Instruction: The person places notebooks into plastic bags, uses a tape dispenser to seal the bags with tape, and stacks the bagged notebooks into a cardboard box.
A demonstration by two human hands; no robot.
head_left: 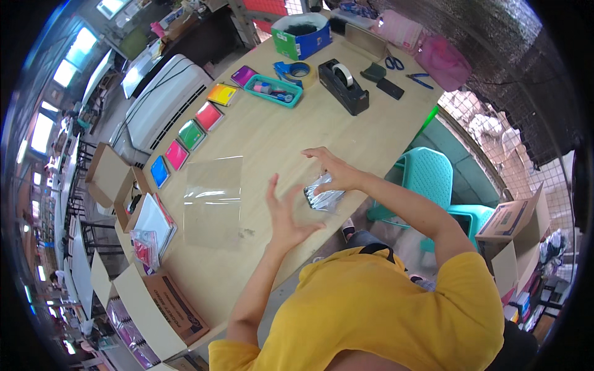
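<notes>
My left hand (286,217) is over the near part of the table, fingers spread and a little blurred, with nothing in it. To its right, my right hand (337,171) is also open, thumb and fingers wide apart. Just under its thumb lies a small packet in shiny clear plastic (326,196), close to the table's near edge. Whether the thumb touches the packet, I cannot tell. Left of my hands, a flat clear plastic sheet (213,216) rests on the tabletop. Beyond it runs a row of small colored packs, including blue (159,171), pink (176,154), green (191,134) and red (209,115).
Farther back are a teal basket (273,93), a black tape dispenser (344,88), scissors (393,62) and a green-blue box (301,36). White papers (151,224) and an open carton (167,309) stand at the left. A teal stool (427,176) is beyond the right edge.
</notes>
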